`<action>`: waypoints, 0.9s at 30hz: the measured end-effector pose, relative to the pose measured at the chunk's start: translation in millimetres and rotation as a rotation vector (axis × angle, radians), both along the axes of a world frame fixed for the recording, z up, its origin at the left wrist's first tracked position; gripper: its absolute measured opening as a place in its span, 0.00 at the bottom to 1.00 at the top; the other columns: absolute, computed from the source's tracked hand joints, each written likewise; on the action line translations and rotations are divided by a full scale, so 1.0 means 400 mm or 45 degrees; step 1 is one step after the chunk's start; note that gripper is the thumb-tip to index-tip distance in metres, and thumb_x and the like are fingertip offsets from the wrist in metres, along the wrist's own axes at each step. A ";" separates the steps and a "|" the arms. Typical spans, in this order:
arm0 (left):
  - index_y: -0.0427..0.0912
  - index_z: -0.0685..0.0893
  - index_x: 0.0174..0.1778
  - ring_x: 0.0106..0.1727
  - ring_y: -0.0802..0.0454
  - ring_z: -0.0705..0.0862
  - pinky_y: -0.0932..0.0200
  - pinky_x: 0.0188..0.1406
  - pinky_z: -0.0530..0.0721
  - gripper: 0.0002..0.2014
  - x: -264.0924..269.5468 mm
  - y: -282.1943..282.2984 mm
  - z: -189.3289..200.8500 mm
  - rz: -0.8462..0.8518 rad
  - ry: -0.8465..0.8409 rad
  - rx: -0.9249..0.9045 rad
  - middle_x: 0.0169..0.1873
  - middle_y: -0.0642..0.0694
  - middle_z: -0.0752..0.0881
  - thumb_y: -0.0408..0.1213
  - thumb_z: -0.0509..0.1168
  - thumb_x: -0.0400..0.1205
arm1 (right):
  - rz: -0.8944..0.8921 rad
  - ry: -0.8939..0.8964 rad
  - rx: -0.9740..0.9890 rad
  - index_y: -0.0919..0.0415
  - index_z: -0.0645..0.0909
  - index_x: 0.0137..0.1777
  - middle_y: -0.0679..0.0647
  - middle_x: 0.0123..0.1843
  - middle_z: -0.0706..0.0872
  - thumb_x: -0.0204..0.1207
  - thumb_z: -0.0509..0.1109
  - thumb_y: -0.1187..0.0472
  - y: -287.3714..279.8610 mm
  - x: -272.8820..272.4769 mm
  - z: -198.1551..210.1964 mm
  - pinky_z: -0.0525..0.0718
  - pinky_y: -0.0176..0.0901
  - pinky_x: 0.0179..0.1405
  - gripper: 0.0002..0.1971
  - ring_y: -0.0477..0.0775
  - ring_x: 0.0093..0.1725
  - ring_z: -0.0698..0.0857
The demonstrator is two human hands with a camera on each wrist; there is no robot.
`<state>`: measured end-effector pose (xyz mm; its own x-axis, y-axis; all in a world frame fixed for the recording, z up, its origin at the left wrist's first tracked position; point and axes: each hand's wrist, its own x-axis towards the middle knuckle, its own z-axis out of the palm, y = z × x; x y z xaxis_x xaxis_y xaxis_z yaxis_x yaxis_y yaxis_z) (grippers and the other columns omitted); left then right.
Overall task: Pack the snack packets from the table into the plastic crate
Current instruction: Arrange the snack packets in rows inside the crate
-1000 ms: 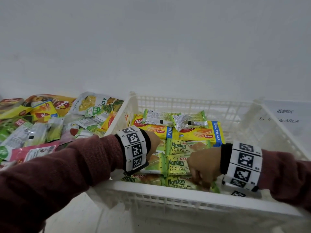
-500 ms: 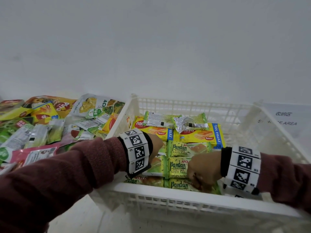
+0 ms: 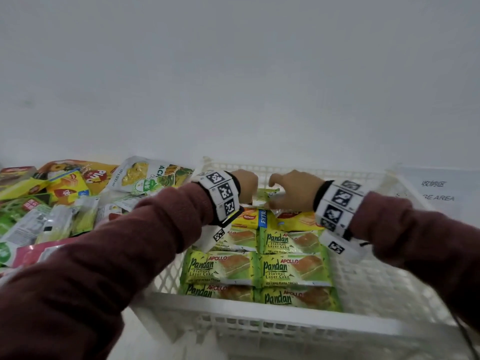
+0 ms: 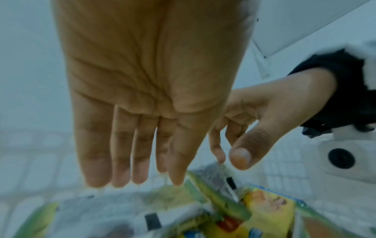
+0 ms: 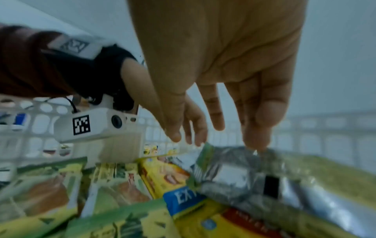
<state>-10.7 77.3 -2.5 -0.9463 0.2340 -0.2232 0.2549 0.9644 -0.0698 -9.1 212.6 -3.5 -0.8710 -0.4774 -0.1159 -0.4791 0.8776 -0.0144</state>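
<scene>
Reaching: both hands now at the far end of the crate (image 3: pixel 306 331), up from the near Pandan rows worked half a second ago.
Silver packets: two small silver-and-green packets (image 5: pixel 240 175) lying on the yellow wafer packs (image 3: pixel 249 216) at the back of the crate; same spot as a second ago.
Right hand (image 3: pixel 293 189): fingers extended downward, loosely spread, fingertips (image 5: pixel 256 141) touching the top edge of one silver packet; nothing gripped.
Left hand (image 3: pixel 245 184): fingers straight and held together, tips hovering just above the other silver packet (image 4: pixel 215 178); holding nothing.
Pandan packs (image 3: pixel 293 268): three rows of two, flat and edge to edge at the near end, no longer covered by the hands.
Meaning: near rows judged settled; attention shifted to the loose pair on top, probably to square or reseat them.
Crate: white lattice plastic, left half filled, right portion of the floor bare.
Table pile (image 3: pixel 65 203): many packets left of the crate, among them a white-and-green bag (image 3: pixel 150 178) and a yellow-red one (image 3: pixel 67 188).
Progress: partway only, most of the pile not yet packed.
Sign (image 3: pixel 439 190): white sheet right of the crate, text partly legible.
</scene>
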 end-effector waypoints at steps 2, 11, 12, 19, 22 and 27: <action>0.35 0.73 0.71 0.68 0.42 0.77 0.55 0.64 0.75 0.20 -0.023 0.016 -0.021 0.004 -0.025 -0.016 0.68 0.39 0.78 0.34 0.61 0.83 | -0.014 0.022 0.145 0.54 0.68 0.71 0.55 0.58 0.82 0.76 0.62 0.40 -0.033 -0.006 -0.030 0.77 0.43 0.44 0.28 0.55 0.47 0.79; 0.43 0.72 0.67 0.53 0.45 0.84 0.54 0.44 0.81 0.26 -0.049 0.038 -0.087 -0.023 0.102 -0.120 0.56 0.43 0.81 0.50 0.67 0.76 | -0.019 0.141 0.312 0.62 0.61 0.73 0.57 0.60 0.81 0.79 0.63 0.60 -0.033 -0.021 -0.067 0.74 0.44 0.41 0.24 0.58 0.54 0.83; 0.42 0.71 0.68 0.52 0.45 0.84 0.55 0.42 0.80 0.27 -0.049 0.041 -0.086 -0.039 0.119 -0.141 0.55 0.44 0.81 0.51 0.66 0.77 | -0.031 0.153 0.292 0.62 0.61 0.73 0.57 0.60 0.81 0.79 0.63 0.61 -0.025 -0.021 -0.059 0.73 0.43 0.40 0.25 0.58 0.50 0.82; 0.39 0.69 0.70 0.55 0.42 0.84 0.55 0.40 0.76 0.21 -0.046 0.061 -0.073 -0.188 0.156 -0.296 0.57 0.41 0.83 0.42 0.60 0.83 | -0.178 0.205 0.153 0.59 0.76 0.64 0.57 0.57 0.82 0.79 0.60 0.62 0.041 -0.039 0.037 0.75 0.43 0.42 0.15 0.60 0.51 0.82; 0.39 0.73 0.66 0.56 0.42 0.84 0.55 0.42 0.75 0.14 -0.044 0.059 -0.052 -0.183 0.204 -0.307 0.58 0.41 0.83 0.35 0.55 0.85 | -0.246 0.122 -0.002 0.60 0.77 0.65 0.58 0.61 0.81 0.77 0.63 0.60 0.083 -0.047 0.074 0.76 0.42 0.45 0.17 0.60 0.56 0.82; 0.35 0.77 0.62 0.57 0.40 0.83 0.54 0.45 0.74 0.14 -0.034 0.033 0.024 0.048 0.253 -0.014 0.58 0.39 0.82 0.32 0.53 0.84 | -0.249 0.084 -0.155 0.62 0.80 0.52 0.53 0.48 0.76 0.76 0.69 0.57 0.138 -0.038 0.118 0.71 0.39 0.37 0.09 0.54 0.46 0.75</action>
